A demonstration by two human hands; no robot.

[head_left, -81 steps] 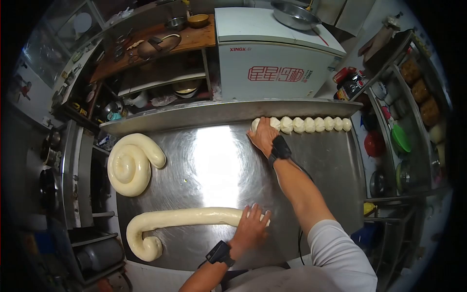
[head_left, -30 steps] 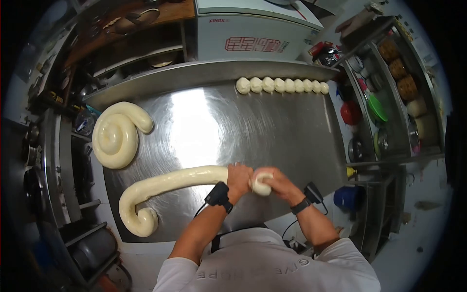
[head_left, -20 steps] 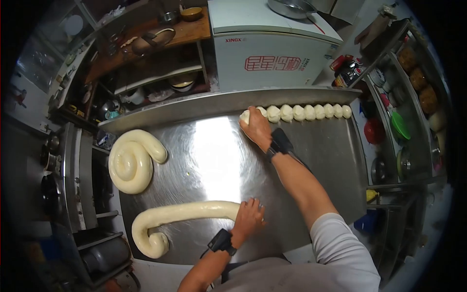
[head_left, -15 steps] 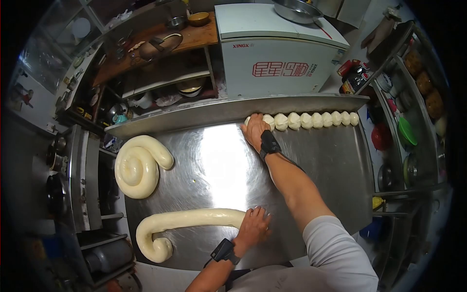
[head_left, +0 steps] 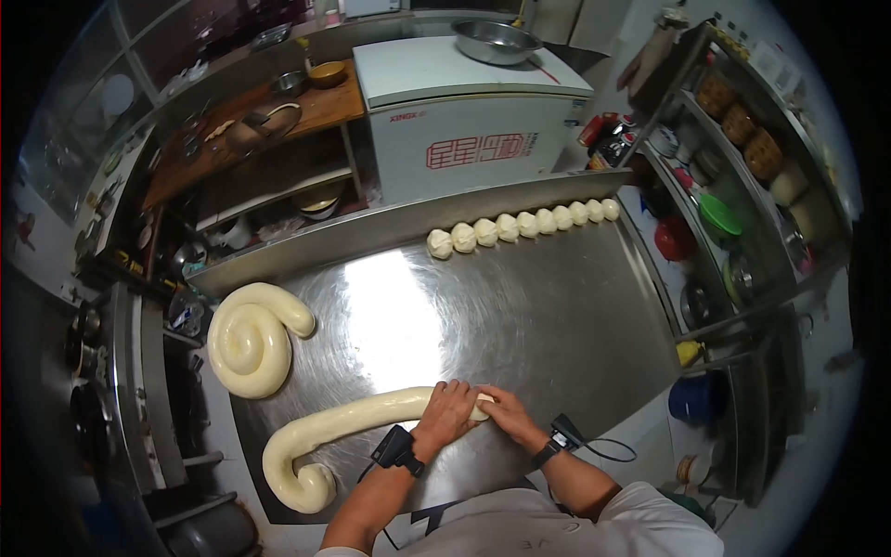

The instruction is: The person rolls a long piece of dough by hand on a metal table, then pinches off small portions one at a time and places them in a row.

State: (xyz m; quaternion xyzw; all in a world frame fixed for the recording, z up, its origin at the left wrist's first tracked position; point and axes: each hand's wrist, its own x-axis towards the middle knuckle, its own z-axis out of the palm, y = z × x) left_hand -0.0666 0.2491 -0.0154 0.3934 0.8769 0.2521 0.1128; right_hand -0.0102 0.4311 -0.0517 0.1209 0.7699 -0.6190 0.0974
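A long dough rope lies near the front of the steel table, its far left end curled round. My left hand is wrapped over the rope near its right end. Just beside it, my right hand holds the short dough end, fingers closed round it. The two hands nearly touch, and the palms are hidden. A thick coil of dough rests at the table's left side. Along the back edge stands a row of several small dough pieces, set side by side.
The steel table has a raised metal lip at the back. Behind it stand a white freezer with a metal bowl on top and a wooden counter. Shelves with bowls and jars line the right.
My right hand has left the dough row at the back and come down to the rope's end beside my left hand. The row's leftmost piece is uncovered. The view has shifted and turned.
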